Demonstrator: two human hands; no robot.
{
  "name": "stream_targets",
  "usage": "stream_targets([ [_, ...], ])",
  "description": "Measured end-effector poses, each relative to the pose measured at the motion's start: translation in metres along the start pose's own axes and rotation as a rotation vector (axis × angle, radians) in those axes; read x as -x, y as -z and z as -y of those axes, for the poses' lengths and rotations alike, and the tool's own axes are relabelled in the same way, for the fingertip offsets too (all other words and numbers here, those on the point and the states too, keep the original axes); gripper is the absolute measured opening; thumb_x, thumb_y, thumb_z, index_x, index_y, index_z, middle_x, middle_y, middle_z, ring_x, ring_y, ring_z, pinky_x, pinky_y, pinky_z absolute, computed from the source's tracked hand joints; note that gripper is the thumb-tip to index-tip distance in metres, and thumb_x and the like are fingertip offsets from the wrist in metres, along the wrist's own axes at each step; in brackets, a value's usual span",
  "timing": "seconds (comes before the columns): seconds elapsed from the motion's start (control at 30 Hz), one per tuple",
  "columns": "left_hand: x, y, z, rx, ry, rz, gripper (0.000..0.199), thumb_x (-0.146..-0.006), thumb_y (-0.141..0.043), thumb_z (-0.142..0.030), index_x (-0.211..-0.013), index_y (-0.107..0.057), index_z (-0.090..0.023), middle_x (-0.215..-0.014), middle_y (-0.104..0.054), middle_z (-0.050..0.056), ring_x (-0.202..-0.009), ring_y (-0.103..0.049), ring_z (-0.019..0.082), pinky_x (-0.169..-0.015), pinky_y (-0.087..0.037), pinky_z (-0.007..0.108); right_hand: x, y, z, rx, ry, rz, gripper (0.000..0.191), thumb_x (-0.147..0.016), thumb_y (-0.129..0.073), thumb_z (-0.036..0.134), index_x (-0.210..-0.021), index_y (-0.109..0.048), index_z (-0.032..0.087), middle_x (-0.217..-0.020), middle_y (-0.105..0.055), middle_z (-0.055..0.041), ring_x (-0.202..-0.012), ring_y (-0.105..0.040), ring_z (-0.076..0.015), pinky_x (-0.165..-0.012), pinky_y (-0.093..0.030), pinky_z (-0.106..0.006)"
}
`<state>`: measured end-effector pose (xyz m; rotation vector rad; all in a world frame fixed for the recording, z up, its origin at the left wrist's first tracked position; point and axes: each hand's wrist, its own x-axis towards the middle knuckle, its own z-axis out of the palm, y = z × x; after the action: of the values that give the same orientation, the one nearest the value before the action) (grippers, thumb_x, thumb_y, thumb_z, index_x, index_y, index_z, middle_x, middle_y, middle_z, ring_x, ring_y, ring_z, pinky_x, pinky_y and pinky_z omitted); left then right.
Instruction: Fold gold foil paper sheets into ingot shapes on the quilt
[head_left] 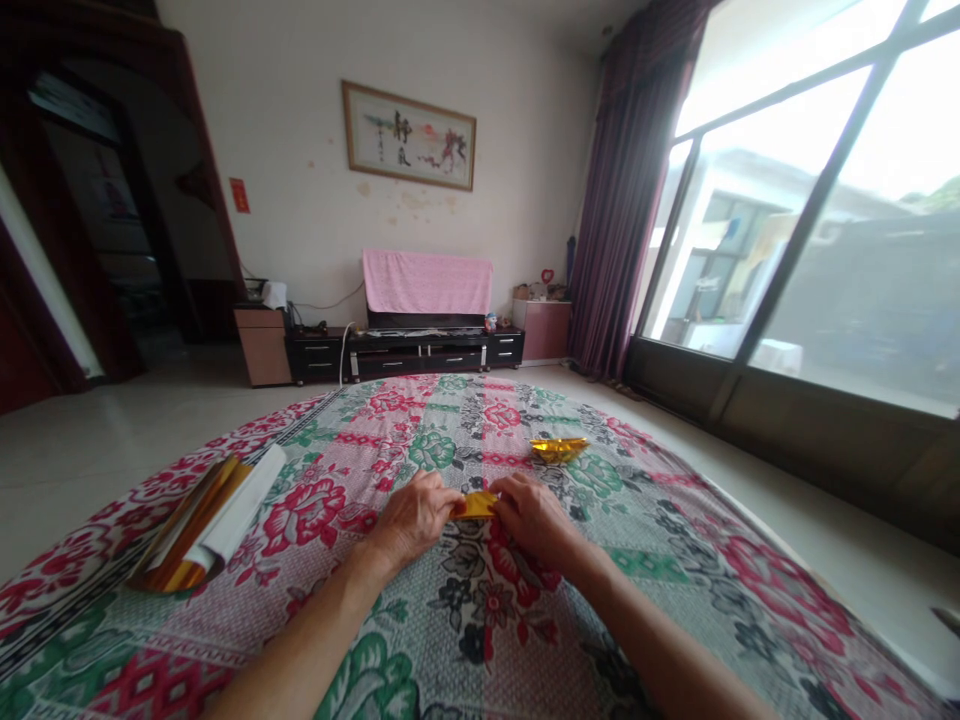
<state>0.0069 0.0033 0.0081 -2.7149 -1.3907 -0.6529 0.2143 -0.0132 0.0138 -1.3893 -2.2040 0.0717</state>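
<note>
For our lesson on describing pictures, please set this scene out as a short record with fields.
left hand: pinches one end of the folded gold piece; hand at
right hand: grips its other end
beyond right hand: shaped gold foil piece
left side: gold and white sheets, curled
surface: flowered cloth

The one view comes from a camera on the person's head, above the near side of the table, covered with a floral tablecloth [450, 420], looking forward and down. Both forearms enter from the near edge, with the left hand [420, 510] and right hand [529, 505] close to the lens at mid-table. It faces the far wall and its framed picture [409, 135], much farther off, taking in a doorway [124, 220] at left and a window [810, 200] at right.
</note>
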Motion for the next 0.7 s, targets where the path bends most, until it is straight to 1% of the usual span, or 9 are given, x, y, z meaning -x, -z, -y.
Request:
stream_targets([
  [0.13,-0.0005,0.0002,0.0007,0.002,0.012,0.006,0.025,-0.087,-0.045,-0.023,-0.093,-0.069,-0.027,-0.077,-0.055,0.003,-0.081,-0.049,0.017,-0.071,-0.040,0.026,-0.0008,-0.0015,-0.0026,-0.007,0.000,0.002,0.020,-0.083,-0.047,0.019,-0.096,-0.063,0.019,-0.086,-0.065,-0.0052,-0.082,-0.058,-0.0158,-0.074,-0.038,-0.023],
  [0.3,-0.0009,0.0025,0.0038,0.028,-0.034,0.013,0.025,-0.087,-0.045,-0.021,-0.092,-0.069,-0.026,-0.077,-0.056,0.002,-0.080,-0.049,0.016,-0.074,-0.040,0.026,-0.0009,-0.0002,-0.0016,-0.009,-0.010,0.010,0.019,-0.083,-0.048,0.021,-0.095,-0.063,0.019,-0.086,-0.064,-0.0051,-0.082,-0.058,-0.0156,-0.073,-0.038,-0.023],
  [0.4,-0.0007,0.0018,0.0055,0.042,-0.039,0.005,0.026,-0.087,-0.044,-0.020,-0.090,-0.069,-0.026,-0.077,-0.057,0.002,-0.081,-0.050,0.016,-0.074,-0.040,0.027,-0.0002,0.0004,-0.0006,-0.004,-0.011,0.012,0.019,-0.085,-0.047,0.023,-0.096,-0.063,0.019,-0.087,-0.064,-0.0053,-0.081,-0.058,-0.0156,-0.073,-0.038,-0.023],
  [0.57,-0.0002,-0.0008,0.0064,0.078,-0.055,-0.046,0.025,-0.088,-0.044,-0.022,-0.091,-0.069,-0.025,-0.077,-0.057,0.002,-0.081,-0.050,0.016,-0.076,-0.041,0.027,0.0008,0.0000,-0.0004,-0.010,-0.007,0.009,0.021,-0.085,-0.046,0.021,-0.099,-0.061,0.020,-0.089,-0.064,-0.0052,-0.081,-0.058,-0.0155,-0.072,-0.038,-0.023],
  [0.7,0.0002,0.0009,0.0029,0.080,-0.106,-0.066,0.024,-0.088,-0.045,-0.022,-0.089,-0.068,-0.024,-0.084,-0.059,0.003,-0.087,-0.049,0.017,-0.078,-0.042,0.026,0.0003,-0.0001,0.0012,-0.025,-0.042,0.004,0.021,-0.084,-0.048,0.021,-0.102,-0.058,0.019,-0.085,-0.063,-0.0047,-0.074,-0.057,-0.0144,-0.068,-0.038,-0.022],
])
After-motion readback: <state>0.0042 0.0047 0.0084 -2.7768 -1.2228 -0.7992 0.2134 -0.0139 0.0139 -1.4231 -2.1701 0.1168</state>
